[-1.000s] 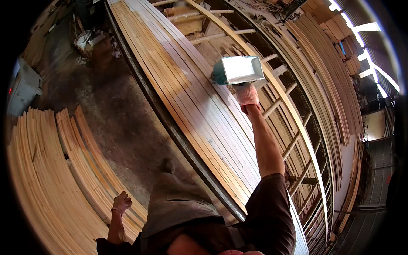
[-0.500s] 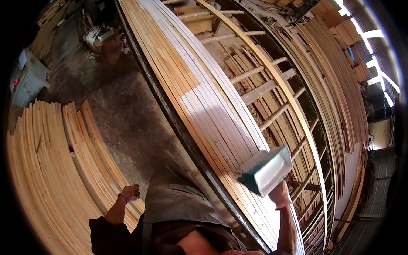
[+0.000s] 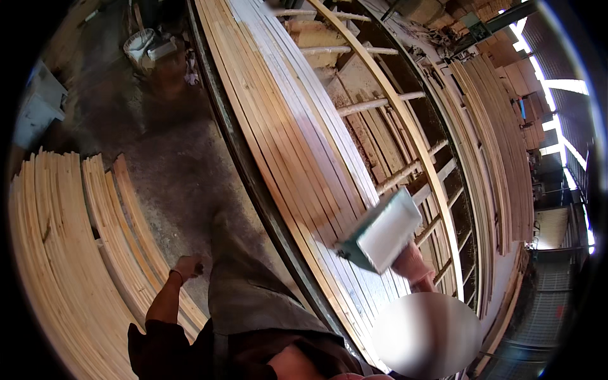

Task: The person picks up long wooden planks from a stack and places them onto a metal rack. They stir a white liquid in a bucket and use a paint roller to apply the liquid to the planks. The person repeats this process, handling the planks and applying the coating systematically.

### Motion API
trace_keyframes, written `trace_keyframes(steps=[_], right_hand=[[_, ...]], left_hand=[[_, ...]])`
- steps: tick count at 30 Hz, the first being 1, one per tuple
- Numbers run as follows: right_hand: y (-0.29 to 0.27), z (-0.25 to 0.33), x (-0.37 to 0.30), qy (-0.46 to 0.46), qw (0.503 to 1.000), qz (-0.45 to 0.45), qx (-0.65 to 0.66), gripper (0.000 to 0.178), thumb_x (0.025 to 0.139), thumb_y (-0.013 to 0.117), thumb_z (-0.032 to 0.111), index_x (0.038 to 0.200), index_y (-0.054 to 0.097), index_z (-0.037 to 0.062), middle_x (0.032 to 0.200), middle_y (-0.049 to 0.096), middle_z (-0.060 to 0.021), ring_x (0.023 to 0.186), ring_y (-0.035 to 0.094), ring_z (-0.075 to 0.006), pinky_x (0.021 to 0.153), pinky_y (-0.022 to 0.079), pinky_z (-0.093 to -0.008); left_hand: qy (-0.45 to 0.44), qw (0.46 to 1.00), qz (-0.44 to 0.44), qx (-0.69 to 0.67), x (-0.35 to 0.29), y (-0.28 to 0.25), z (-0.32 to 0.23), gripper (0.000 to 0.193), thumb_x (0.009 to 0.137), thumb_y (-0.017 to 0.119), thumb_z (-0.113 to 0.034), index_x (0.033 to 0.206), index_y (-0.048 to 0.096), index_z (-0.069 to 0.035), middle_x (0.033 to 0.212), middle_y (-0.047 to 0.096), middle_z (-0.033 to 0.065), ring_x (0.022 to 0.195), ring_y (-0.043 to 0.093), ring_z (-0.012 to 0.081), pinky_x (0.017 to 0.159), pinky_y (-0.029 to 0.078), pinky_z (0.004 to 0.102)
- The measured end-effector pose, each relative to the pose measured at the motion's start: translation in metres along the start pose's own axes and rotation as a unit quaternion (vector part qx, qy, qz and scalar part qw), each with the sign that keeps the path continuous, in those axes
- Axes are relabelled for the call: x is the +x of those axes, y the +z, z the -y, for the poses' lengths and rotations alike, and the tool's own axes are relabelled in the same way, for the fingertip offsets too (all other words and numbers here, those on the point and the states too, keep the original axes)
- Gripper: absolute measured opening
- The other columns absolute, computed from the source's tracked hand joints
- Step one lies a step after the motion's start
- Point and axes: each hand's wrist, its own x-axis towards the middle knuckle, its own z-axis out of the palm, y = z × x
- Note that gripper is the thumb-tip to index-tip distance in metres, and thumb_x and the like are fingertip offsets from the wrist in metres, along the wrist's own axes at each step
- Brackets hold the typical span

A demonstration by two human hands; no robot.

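My right hand (image 3: 413, 265) is closed on a green box-shaped spreader (image 3: 387, 233), whose open inside looks white. The spreader is tilted over a row of long, narrow wooden strips (image 3: 272, 139) laid side by side. Its lower left edge is at the strips, but blur hides whether it touches. Some strips look whitish and shiny along the right side, others bare. Away to the left, my left hand (image 3: 187, 269) hangs with curled fingers and nothing visible in it, near a stack of boards (image 3: 69, 253). A blurred oval covers most of my right forearm.
The strips rest on a long frame with a dark edge rail (image 3: 253, 190). Right of them is a rack with crossbars (image 3: 399, 177) and a long pale batten (image 3: 405, 114). A bucket (image 3: 139, 43) stands on the floor far left. Boards (image 3: 491, 139) are stacked at right.
My right hand and the spreader have shifted up and left in the view, as the view itself turned a little. My left hand has risen slightly, its fingers still curled.
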Motion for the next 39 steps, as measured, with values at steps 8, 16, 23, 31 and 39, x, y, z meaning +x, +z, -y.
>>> trace_keyframes(steps=[8,16,23,31,39], right_hand=[[-0.063,-0.036,0.295,0.062,0.975,0.056,0.204,0.035,0.095,0.052,0.01,0.127,0.064,0.0037,0.131,0.065,-0.0155,0.129,0.056,-0.0302,0.116,0.04,-0.041],[-0.124,-0.042,0.543,-0.014,0.981,-0.124,0.145,0.04,0.097,0.06,0.028,0.129,0.064,0.0062,0.135,0.063,-0.0183,0.13,0.056,-0.0327,0.113,0.042,-0.0387],[-0.191,-0.041,0.744,0.049,0.97,-0.105,0.213,0.044,0.09,0.063,0.029,0.123,0.065,0.0009,0.114,0.071,-0.0218,0.104,0.067,-0.0335,0.096,0.051,-0.0421],[-0.204,-0.04,0.944,-0.002,0.962,-0.221,0.162,0.046,0.087,0.065,0.033,0.125,0.068,0.0068,0.125,0.068,-0.0171,0.114,0.066,-0.0316,0.098,0.051,-0.0386],[-0.196,0.011,0.922,-0.004,0.988,-0.077,-0.134,0.05,0.051,0.087,0.025,0.099,0.076,0.0149,0.103,0.074,-0.0046,0.1,0.067,-0.0164,0.089,0.054,-0.0307]], left_hand=[[-0.015,0.989,-0.029,-0.142,0.005,-0.112,-0.091,0.04,0.092,0.065,-0.043,0.107,0.067,-0.006,0.095,0.069,0.0073,0.076,0.065,0.0198,0.078,0.052,0.0391],[-0.014,0.976,-0.049,-0.21,-0.016,-0.154,-0.158,0.026,0.093,0.063,-0.033,0.079,0.057,-0.011,0.073,0.059,0.0014,0.065,0.056,0.0139,0.069,0.046,0.032],[0.023,0.956,-0.046,-0.29,-0.027,-0.173,-0.2,0.033,0.094,0.061,-0.026,0.069,0.042,-0.016,0.066,0.04,-0.0032,0.058,0.037,0.0097,0.058,0.034,0.0302],[0.071,0.9,-0.057,-0.426,-0.039,-0.188,-0.136,0.036,0.095,0.064,-0.025,0.066,0.043,-0.018,0.065,0.037,-0.0043,0.055,0.038,0.01,0.052,0.031,0.0259],[0.055,0.906,-0.113,-0.403,-0.05,-0.158,-0.11,0.019,0.094,0.066,-0.02,0.08,0.059,-0.009,0.07,0.049,-0.0004,0.062,0.047,0.0128,0.062,0.044,0.0287]])
